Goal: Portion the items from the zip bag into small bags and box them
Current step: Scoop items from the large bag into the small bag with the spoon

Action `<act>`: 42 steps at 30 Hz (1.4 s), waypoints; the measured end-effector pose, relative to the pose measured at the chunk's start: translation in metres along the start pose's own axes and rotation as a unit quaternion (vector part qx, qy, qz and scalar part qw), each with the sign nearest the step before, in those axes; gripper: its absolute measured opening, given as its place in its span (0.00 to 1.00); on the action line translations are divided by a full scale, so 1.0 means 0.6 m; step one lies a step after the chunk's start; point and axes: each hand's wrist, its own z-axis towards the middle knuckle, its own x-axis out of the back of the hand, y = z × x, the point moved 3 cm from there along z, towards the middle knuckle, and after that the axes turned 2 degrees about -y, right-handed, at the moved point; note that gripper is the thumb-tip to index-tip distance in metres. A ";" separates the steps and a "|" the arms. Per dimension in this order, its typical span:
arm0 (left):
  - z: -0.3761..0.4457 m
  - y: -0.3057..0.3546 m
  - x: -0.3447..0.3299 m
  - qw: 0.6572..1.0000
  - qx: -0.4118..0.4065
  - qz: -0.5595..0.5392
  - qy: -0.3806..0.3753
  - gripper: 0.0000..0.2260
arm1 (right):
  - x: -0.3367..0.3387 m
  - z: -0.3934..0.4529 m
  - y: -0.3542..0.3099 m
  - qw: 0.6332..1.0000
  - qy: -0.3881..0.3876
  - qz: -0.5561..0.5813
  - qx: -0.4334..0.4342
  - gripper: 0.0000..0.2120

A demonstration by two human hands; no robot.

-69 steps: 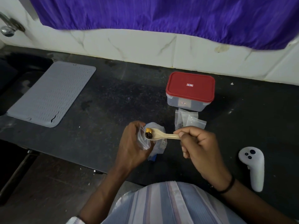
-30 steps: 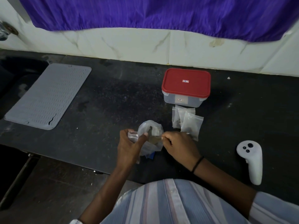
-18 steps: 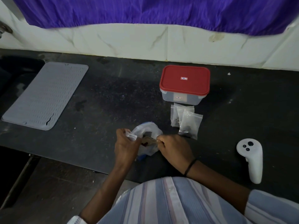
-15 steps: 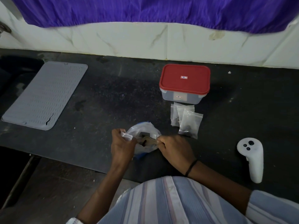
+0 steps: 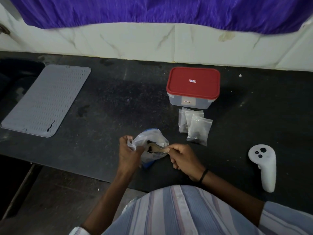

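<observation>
On the dark worktop [image 5: 118, 99], the left hand [image 5: 128, 155] grips the rim of the clear zip bag [image 5: 152, 139], holding its mouth apart, while the right hand [image 5: 183, 160] pinches the handle of a wooden spoon [image 5: 157, 148] whose bowl sits inside the bag among dark items. Just beyond, a few filled small bags [image 5: 194, 126] lie overlapping beside the box [image 5: 191, 102], which stands with its red lid [image 5: 193, 82] on. A grey mat [image 5: 45, 100] lies far to the left and a white controller [image 5: 264, 167] to the right.
</observation>
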 end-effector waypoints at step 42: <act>-0.040 0.036 0.006 0.941 -0.210 0.244 0.105 0.26 | 0.049 -0.109 -0.060 0.980 0.120 0.072 0.143 0.09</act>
